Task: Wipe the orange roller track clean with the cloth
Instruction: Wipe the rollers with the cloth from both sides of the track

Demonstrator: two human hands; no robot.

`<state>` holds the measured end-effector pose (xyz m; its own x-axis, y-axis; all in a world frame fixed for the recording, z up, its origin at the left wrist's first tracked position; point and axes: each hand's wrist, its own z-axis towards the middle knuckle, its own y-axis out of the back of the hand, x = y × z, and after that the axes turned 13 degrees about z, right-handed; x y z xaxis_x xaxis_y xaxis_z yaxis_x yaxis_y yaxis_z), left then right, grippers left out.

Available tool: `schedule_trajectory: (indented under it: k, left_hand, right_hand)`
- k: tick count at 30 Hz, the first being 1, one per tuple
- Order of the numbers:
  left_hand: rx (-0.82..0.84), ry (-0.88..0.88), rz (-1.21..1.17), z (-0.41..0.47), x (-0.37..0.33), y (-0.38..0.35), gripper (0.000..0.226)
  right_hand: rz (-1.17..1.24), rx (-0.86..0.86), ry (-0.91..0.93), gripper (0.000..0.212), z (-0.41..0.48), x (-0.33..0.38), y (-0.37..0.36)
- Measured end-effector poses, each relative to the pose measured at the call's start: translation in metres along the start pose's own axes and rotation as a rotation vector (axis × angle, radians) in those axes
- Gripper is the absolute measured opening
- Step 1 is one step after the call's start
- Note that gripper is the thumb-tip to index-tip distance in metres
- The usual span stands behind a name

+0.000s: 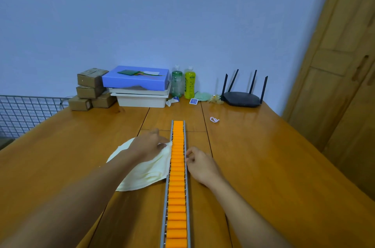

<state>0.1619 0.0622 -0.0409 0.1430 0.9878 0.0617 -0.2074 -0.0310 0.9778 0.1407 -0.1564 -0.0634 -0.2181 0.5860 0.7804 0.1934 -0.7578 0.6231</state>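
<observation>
Left fingers (162,145) pinch rumpled cream cloth (146,174); right fingers (190,152) pinch the orange roller track (176,197).

Wooden table (263,156), far edge against pale blue wall (182,14); four cardboard boxes (91,89) stacked at back left; blue box (136,82) atop two white trays (142,99) just beside them; green bottle (177,83) and yellow bottle (190,84) upright, side by side; black router (241,98), four antennas up, further right; small white cord loop (214,119) lying apart on tabletop; wire grid (24,112) beyond left edge; wooden cabinet (345,85) at right.
</observation>
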Motion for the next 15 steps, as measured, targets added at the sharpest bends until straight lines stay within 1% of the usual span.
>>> schedule_trajectory:
  k: [3, 5, 7, 10, 15]
  left_hand:
    - [-0.006, 0.006, 0.001, -0.010, -0.005, 0.003, 0.037]
    - [-0.002, 0.011, 0.005, -0.017, -0.007, 0.004, 0.037]
    - [0.009, 0.010, 0.008, -0.024, -0.009, 0.006, 0.037]
    - [0.015, 0.006, 0.013, -0.034, -0.013, 0.008, 0.037]
    - [0.006, 0.015, 0.000, -0.052, -0.019, 0.012, 0.036]
  right_hand:
    - [0.027, 0.056, -0.007, 0.033, -0.012, 0.004, 0.003]
    - [0.040, 0.083, 0.000, 0.038, -0.021, 0.006, 0.005]
    - [0.046, 0.097, 0.014, 0.036, -0.029, 0.007, 0.006]
    - [0.064, 0.087, 0.029, 0.028, -0.041, 0.007, 0.005]
    - [0.096, 0.056, 0.021, 0.026, -0.056, 0.009, 0.004]
